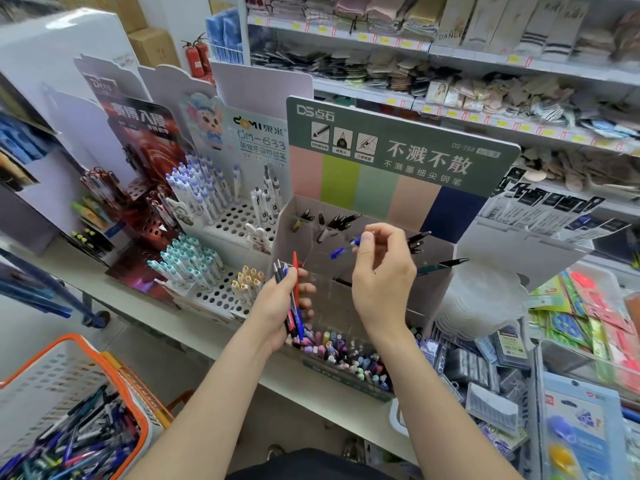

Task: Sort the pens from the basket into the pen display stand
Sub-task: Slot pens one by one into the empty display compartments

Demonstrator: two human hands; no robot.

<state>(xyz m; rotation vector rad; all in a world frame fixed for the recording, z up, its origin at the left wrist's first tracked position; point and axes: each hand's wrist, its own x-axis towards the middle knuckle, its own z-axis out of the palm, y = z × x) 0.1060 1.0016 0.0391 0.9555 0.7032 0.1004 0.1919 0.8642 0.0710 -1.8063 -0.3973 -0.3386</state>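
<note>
My left hand [277,306] grips a bundle of several pens [292,299], red, blue and grey, held upright in front of the pen display stand [398,157]. My right hand [381,268] pinches a blue pen [343,249] over the stand's clear tiered compartments. A few black pens [341,220] stand in the upper tier, and more black pens [417,242] lie at the right. Many pastel pens [346,358] fill the stand's front row. The white basket [52,379] with an orange rim sits at bottom left, full of mixed pens.
Other pen displays [221,188] with white and teal pens stand to the left on the white shelf. Packaged stationery [571,358] lies to the right. Shelves of socks and textiles [450,64] fill the background. Two fire extinguishers [197,58] stand at the back.
</note>
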